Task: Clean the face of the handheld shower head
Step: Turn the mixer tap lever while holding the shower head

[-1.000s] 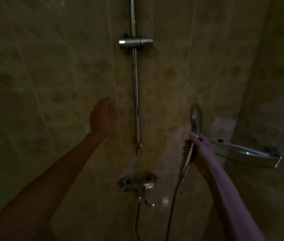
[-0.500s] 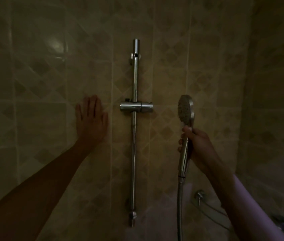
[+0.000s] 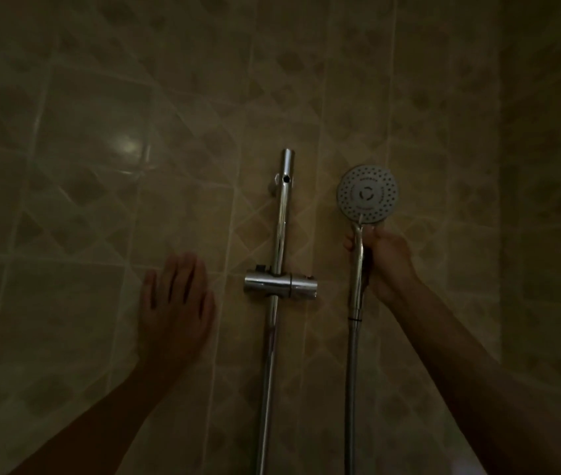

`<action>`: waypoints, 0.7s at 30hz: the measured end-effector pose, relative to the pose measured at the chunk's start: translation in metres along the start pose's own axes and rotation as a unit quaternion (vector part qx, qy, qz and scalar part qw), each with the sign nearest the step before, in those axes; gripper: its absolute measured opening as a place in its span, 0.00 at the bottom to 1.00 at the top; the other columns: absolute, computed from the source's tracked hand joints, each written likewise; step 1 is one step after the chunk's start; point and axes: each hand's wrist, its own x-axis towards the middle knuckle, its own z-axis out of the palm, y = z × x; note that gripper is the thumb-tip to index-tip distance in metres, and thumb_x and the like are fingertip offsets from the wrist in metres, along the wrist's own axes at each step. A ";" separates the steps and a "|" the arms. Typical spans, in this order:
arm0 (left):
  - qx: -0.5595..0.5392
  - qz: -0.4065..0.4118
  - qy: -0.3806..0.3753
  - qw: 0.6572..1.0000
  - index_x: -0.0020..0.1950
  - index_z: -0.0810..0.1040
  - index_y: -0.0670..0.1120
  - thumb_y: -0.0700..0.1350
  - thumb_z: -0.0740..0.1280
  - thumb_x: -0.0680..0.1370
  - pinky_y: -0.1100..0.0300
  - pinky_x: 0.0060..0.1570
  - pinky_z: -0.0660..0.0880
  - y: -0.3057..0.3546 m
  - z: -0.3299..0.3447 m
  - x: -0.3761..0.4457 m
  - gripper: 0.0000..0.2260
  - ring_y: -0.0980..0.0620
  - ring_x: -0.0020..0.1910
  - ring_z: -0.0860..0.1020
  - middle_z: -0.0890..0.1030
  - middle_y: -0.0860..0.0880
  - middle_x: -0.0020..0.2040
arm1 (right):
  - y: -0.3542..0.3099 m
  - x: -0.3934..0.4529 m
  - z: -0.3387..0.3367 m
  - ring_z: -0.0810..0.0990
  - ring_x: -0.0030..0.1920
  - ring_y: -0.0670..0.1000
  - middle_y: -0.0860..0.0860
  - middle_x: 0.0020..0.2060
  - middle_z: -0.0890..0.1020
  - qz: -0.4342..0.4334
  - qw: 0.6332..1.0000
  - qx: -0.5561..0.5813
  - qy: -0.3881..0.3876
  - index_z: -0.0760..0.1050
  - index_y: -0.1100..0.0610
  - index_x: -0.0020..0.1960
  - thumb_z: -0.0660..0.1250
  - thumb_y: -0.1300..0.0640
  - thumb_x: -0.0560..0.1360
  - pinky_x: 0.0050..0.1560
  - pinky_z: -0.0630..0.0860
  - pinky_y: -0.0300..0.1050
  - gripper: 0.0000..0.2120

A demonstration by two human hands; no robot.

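Note:
The handheld shower head (image 3: 367, 194) is held upright to the right of the rail. Its round grey face with several nozzle holes is turned toward me. My right hand (image 3: 383, 258) is closed around its chrome handle just under the head. The metal hose (image 3: 350, 399) hangs straight down from the handle. My left hand (image 3: 176, 310) lies flat on the tiled wall left of the rail, fingers slightly apart, holding nothing.
A vertical chrome slide rail (image 3: 281, 234) is fixed to the beige tiled wall, with an empty sliding holder bracket (image 3: 281, 285) between my hands. A side wall (image 3: 550, 200) closes the corner on the right. The light is dim.
The view has tilted upward, so the tap and glass shelf have left the frame. My right hand has turned the shower head from edge-on to facing me. My left hand stays flat on the wall.

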 end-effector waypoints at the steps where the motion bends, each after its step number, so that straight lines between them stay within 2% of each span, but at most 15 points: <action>1: -0.001 0.001 0.009 1.000 0.74 0.65 0.45 0.51 0.56 0.80 0.42 0.73 0.57 0.000 0.000 0.000 0.23 0.44 0.75 0.62 0.66 0.45 0.74 | -0.003 0.008 0.005 0.80 0.38 0.51 0.56 0.39 0.82 0.001 1.000 0.007 0.001 0.79 0.64 0.54 0.64 0.59 0.77 0.37 0.76 0.43 0.10; 4: 0.004 0.009 0.029 1.000 0.73 0.67 0.44 0.51 0.58 0.80 0.41 0.72 0.58 0.000 0.002 -0.001 0.23 0.43 0.74 0.63 0.67 0.45 0.74 | -0.011 0.021 0.023 0.78 0.35 0.49 0.54 0.38 0.80 0.021 0.998 0.043 -0.030 0.77 0.61 0.48 0.60 0.62 0.77 0.34 0.75 0.40 0.07; 9: 0.008 0.009 0.038 0.999 0.72 0.68 0.45 0.51 0.57 0.79 0.42 0.72 0.58 0.002 0.004 -0.001 0.22 0.44 0.73 0.65 0.68 0.45 0.73 | -0.027 0.022 0.051 0.76 0.33 0.48 0.52 0.35 0.78 0.063 0.988 0.130 -0.059 0.75 0.60 0.45 0.56 0.65 0.76 0.33 0.75 0.40 0.09; 11: 0.004 0.008 0.042 0.999 0.72 0.68 0.45 0.50 0.58 0.79 0.42 0.72 0.59 0.003 0.006 -0.002 0.22 0.44 0.73 0.65 0.68 0.44 0.73 | -0.034 0.024 0.062 0.76 0.32 0.48 0.53 0.35 0.78 0.054 0.989 0.123 -0.059 0.76 0.60 0.44 0.57 0.66 0.75 0.35 0.74 0.41 0.09; 15: 0.007 0.013 0.047 0.999 0.72 0.68 0.44 0.50 0.58 0.79 0.42 0.72 0.59 0.002 0.007 -0.003 0.22 0.43 0.73 0.65 0.68 0.44 0.73 | -0.043 0.026 0.079 0.75 0.31 0.49 0.53 0.34 0.77 0.030 0.992 0.099 -0.076 0.75 0.59 0.42 0.56 0.67 0.74 0.31 0.74 0.40 0.10; 19: 0.007 0.009 0.041 0.999 0.72 0.69 0.44 0.50 0.59 0.79 0.42 0.71 0.59 0.001 0.005 -0.003 0.22 0.43 0.73 0.65 0.68 0.44 0.73 | -0.043 0.019 0.087 0.73 0.29 0.48 0.52 0.31 0.76 0.022 0.985 0.123 -0.119 0.74 0.60 0.40 0.55 0.67 0.76 0.29 0.73 0.39 0.11; 21: 0.012 0.005 0.032 0.999 0.72 0.69 0.45 0.50 0.58 0.79 0.42 0.71 0.59 0.002 0.004 -0.003 0.22 0.44 0.73 0.65 0.68 0.44 0.73 | -0.038 0.015 0.088 0.74 0.29 0.48 0.52 0.30 0.76 0.007 0.987 0.090 -0.132 0.75 0.59 0.40 0.56 0.66 0.78 0.30 0.73 0.40 0.12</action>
